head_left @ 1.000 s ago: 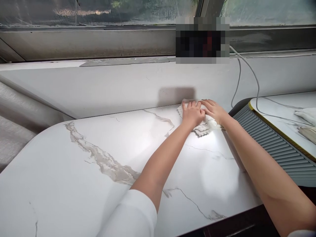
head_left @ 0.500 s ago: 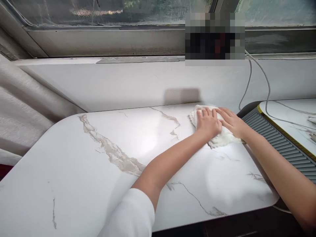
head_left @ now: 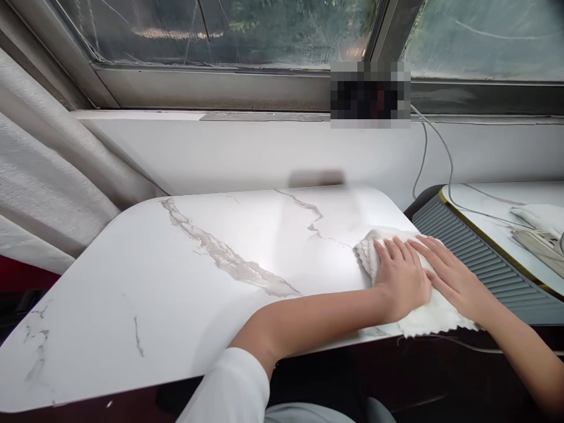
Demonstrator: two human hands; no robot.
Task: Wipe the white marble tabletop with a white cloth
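Observation:
A white cloth with a scalloped edge lies on the right end of the white marble-patterned tabletop. Part of it reaches over the front edge. My left hand presses down on the cloth, palm down, fingers stretched forward. Right beside it, my right hand lies flat on the same cloth, its fingers extended toward the left hand and close to it. Neither hand's fingers are wrapped round the cloth. Both hands hide the cloth's middle.
A grey ribbed panel with a yellow edge borders a second white surface on the right. White cables hang there from the windowsill. A pale curtain is at the left. A blurred-out patch covers something on the sill.
Both hands and the cloth have moved from the table's back right edge toward its front right edge. The camera view has shifted too.

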